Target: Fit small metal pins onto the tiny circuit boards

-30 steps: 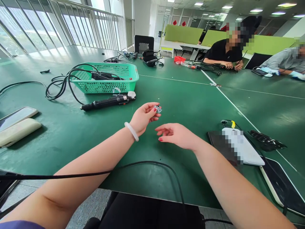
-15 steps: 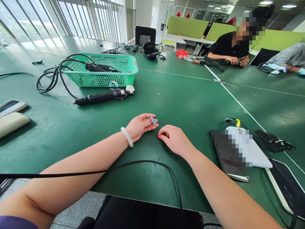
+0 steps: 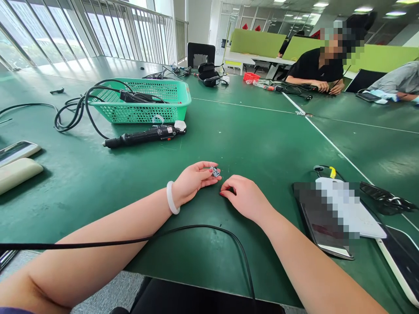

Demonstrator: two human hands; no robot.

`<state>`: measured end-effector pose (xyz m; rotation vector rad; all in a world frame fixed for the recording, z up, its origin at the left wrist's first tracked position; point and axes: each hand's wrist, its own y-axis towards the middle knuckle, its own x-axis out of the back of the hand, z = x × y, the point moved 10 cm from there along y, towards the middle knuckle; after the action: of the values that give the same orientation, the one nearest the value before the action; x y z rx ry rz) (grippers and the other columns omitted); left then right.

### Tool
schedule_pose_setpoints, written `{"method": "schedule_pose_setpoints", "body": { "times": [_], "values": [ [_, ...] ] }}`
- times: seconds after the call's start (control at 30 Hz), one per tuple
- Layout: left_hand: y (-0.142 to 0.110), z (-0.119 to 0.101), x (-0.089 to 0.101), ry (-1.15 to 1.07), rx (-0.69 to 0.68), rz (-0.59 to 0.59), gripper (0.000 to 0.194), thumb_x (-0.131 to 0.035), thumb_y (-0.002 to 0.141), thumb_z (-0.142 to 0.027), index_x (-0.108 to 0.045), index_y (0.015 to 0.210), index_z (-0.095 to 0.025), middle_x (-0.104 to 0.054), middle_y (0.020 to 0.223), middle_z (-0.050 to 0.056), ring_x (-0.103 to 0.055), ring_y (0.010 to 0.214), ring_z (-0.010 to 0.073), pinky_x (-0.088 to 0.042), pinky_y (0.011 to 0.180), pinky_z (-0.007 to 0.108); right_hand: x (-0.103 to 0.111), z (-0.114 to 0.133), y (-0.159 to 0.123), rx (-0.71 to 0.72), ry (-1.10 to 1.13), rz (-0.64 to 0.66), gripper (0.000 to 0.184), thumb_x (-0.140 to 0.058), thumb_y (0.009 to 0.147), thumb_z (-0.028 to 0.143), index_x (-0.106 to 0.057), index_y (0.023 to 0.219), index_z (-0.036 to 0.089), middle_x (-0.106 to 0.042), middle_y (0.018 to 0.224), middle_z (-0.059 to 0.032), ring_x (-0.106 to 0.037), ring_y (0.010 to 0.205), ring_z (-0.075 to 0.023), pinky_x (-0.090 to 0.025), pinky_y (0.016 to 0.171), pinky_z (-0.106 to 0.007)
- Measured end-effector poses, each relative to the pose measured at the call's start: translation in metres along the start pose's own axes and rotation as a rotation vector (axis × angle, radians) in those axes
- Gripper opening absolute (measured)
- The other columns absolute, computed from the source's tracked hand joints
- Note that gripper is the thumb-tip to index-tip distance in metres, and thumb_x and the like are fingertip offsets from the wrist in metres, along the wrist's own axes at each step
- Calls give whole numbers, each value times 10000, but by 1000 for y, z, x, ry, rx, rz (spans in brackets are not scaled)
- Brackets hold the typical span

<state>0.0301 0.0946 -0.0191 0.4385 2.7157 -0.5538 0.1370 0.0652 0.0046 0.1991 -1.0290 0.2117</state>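
Note:
My left hand (image 3: 193,181) rests on the green table (image 3: 255,144), its fingertips pinching a small silver and blue part (image 3: 215,171). A white bangle (image 3: 170,197) circles that wrist. My right hand (image 3: 245,197) lies just right of it on the table, fingers curled under with the tips pressed down; I cannot see anything in it. The two hands are a finger's width apart.
A black electric screwdriver (image 3: 144,135) lies beyond the hands, in front of a green basket (image 3: 144,104) with black cables. Phones (image 3: 16,150) lie at the left, tablets (image 3: 322,218) and a black clip at the right. A black cable (image 3: 203,231) crosses near the table's edge. Two people sit at the far right.
Both hands have come down from above the table and rest on it. The right hand's fingers have curled from spread to tucked under. The left keeps pinching the small part.

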Motion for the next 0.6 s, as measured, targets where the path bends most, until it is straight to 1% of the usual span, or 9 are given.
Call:
{"method": "schedule_pose_setpoints", "body": {
  "times": [0.07,0.13,0.2,0.3,0.37,0.43,0.6],
  "values": [
    [-1,-1,0,1,0,-10,180,-510,841,-58,-603,986,-107,-660,969,97,-665,797,126,-491,918,341,0,3,0,18,-9,-1,134,-556,818,195,-626,705,208,-622,807,-19,-551,762,-152,-413,675,-284],
    [-1,0,0,5,2,-12,178,-508,840,-49,-602,979,-107,-659,951,87,-665,795,124,-490,916,340,3,6,0,30,-1,-33,153,-539,826,197,-622,697,211,-630,771,-14,-553,738,-152,-408,664,-281],
    [0,1,0,10,-3,-4,171,-522,836,-49,-603,973,-110,-660,935,78,-664,788,119,-492,911,337,11,6,-1,26,51,-100,164,-518,839,217,-631,721,222,-643,725,-2,-558,686,-148,-405,641,-279],
    [1,3,-3,46,-15,40,169,-577,816,-70,-603,977,-116,-671,924,80,-660,781,113,-500,881,325,27,3,-5,-5,175,-242,175,-507,847,267,-657,765,231,-667,699,2,-562,605,-142,-417,605,-279],
    [1,5,-7,89,-24,89,179,-606,804,-85,-600,980,-117,-680,900,81,-660,786,114,-507,854,313,35,1,-8,-23,239,-317,180,-517,838,286,-672,767,226,-688,726,-8,-583,617,-149,-439,614,-285],
    [1,6,-10,125,-30,126,178,-607,803,-86,-595,978,-119,-684,869,77,-663,792,115,-510,838,303,39,-1,-10,-37,281,-361,175,-531,826,281,-685,763,225,-706,762,-11,-610,660,-159,-458,646,-293],
    [1,5,-13,165,-43,142,164,-593,798,-59,-572,946,-125,-672,856,57,-669,797,110,-513,824,289,43,-1,-12,-58,329,-413,152,-565,807,265,-705,765,225,-716,782,-8,-616,685,-155,-461,663,-291]
  ]
}}
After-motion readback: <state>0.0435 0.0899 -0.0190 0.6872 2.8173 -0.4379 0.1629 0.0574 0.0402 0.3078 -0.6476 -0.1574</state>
